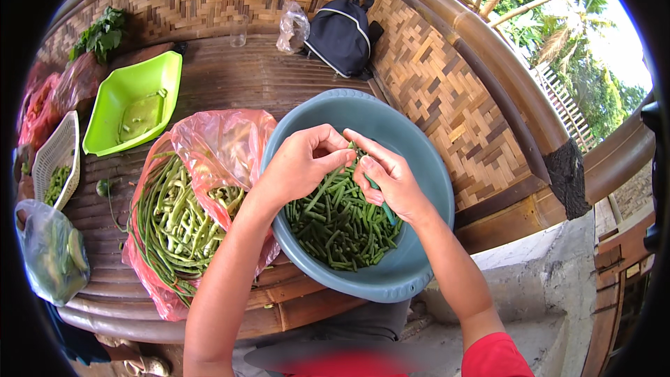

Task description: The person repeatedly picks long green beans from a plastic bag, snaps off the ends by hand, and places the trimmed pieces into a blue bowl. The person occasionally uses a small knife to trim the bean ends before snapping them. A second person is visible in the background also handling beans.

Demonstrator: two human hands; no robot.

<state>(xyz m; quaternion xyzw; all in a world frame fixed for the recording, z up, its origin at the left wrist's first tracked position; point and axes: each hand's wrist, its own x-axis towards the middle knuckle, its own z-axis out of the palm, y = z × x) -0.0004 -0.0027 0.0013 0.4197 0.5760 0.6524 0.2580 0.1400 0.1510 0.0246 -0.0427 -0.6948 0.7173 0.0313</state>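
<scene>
Teal-handled knife (389, 214), apparently, above cut green beans (338, 227).

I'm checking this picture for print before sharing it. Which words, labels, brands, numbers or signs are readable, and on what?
None: no text can be read anywhere in the picture.
Basin, green tray, white basket: no lettering that I can make out.
Backpack: nothing legible; any small mark would be too small to read.
Pink bag, clear bag: creased, nothing legible.
</scene>
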